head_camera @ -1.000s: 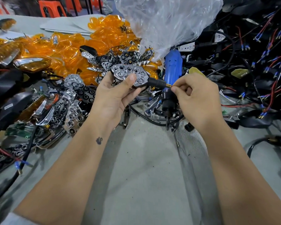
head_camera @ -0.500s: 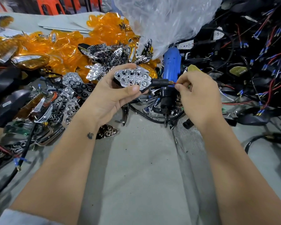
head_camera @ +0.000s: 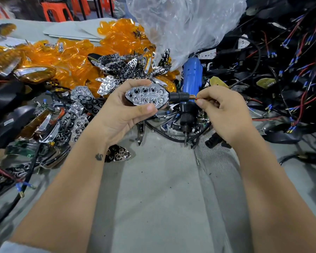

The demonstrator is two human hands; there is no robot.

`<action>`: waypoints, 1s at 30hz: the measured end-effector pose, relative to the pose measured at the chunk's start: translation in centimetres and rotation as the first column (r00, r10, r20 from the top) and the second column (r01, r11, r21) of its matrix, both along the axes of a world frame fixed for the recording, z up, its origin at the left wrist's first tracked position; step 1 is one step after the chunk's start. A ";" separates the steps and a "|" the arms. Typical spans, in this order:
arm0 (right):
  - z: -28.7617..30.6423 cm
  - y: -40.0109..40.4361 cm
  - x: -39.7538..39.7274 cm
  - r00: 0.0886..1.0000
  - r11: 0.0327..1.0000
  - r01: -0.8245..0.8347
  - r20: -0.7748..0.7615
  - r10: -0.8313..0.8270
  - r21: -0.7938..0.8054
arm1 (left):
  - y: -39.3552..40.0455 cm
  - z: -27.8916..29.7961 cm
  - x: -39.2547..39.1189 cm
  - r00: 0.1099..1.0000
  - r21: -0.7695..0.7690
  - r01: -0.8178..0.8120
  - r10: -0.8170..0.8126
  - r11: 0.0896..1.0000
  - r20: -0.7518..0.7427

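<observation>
Now mid-threading, by the look of it. Left hand (head_camera: 120, 114): wrapped round a chrome lamp (head_camera: 146, 96), thumb across the lower edge, fingers behind, holed face turned up toward the camera. Held above the table (head_camera: 162, 198), between both hands, clear of the piles. Long axis of the lamp: left to right, near level, with black stem (head_camera: 179, 96) and brass threaded tip (head_camera: 191, 97) pointing right, straight at the right hand (head_camera: 226, 114). Right hand: thumb and forefinger closed in a tight pinch on a thin red wire (head_camera: 196, 98), just beside the threaded tip, other fingers curled under. Wire in line with the stem; cannot tell whether already inside the bore or only at its mouth. Judging from that: next move along the stem axis, so right hand nearer and better placed to feed or pull, left hand only to steady. Risk, as a guess: kinking the wire if drawn off-axis. Behind the tip, blue power tool (head_camera: 192, 77), nose toward the camera, apart from both hands. Containers: only a clear plastic bag (head_camera: 181, 24) at the back, contents not readable through the glare. Loose heaps otherwise: orange lenses (head_camera: 77, 57) at left rear, chrome reflectors (head_camera: 128, 64) beside them, black wired housings (head_camera: 281, 70) at right.
</observation>
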State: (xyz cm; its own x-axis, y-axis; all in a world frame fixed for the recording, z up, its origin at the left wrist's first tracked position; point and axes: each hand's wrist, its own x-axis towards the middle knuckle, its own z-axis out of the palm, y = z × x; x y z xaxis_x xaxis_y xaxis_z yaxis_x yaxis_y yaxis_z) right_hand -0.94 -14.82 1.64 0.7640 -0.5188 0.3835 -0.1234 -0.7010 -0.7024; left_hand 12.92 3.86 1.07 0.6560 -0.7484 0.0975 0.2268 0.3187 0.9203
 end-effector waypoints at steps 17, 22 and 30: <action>0.0 2.1 0.6 1.000 1.000 -0.014 -0.014 0.014 0.001 | -1.1 -0.3 0.2 0.989 -0.027 -0.134 0.132 0.991 -0.071; 1.1 6.0 1.5 0.940 0.907 -0.268 -0.118 0.320 0.326 | -2.3 -0.3 0.3 0.940 -0.067 -0.308 0.293 0.949 -0.174; 3.6 6.4 2.4 0.827 0.889 -0.379 -0.339 0.450 0.257 | -2.8 -0.7 -0.1 0.899 0.061 -0.435 0.430 0.899 0.080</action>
